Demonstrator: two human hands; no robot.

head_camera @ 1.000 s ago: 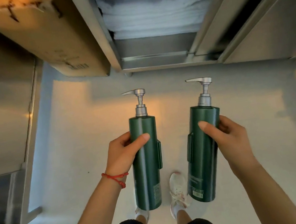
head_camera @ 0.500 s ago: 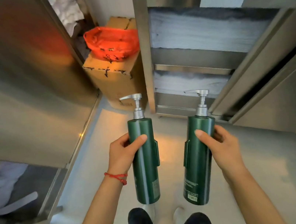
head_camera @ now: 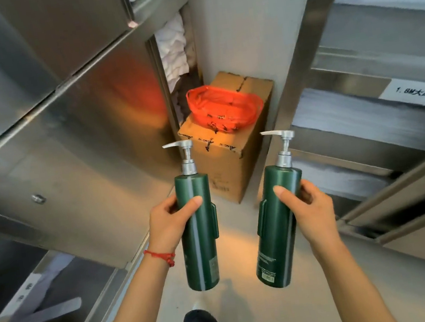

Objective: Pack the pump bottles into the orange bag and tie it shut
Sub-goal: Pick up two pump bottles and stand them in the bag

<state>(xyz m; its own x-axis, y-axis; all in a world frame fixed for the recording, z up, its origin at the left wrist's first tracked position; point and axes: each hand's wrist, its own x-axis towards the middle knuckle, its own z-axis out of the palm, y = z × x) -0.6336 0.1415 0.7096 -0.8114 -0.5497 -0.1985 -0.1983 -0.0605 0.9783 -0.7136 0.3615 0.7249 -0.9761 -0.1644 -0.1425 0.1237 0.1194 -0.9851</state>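
Bottles carried upright toward the bag.
Left hand (head_camera: 169, 223) and right hand (head_camera: 308, 209) each grip a dark green plastic pump bottle (head_camera: 197, 232) (head_camera: 278, 225); crumpled orange plastic bag (head_camera: 225, 110) waits upper centre on a cardboard box (head_camera: 231, 163).

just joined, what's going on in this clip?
A person stands in a narrow storage aisle between steel shelving, holding two green pump bottles upright. The left hand grips one pump bottle; the right hand grips the other. The orange bag lies crumpled on a cardboard box ahead on the floor. Nothing is packed yet and the bag is not tied.
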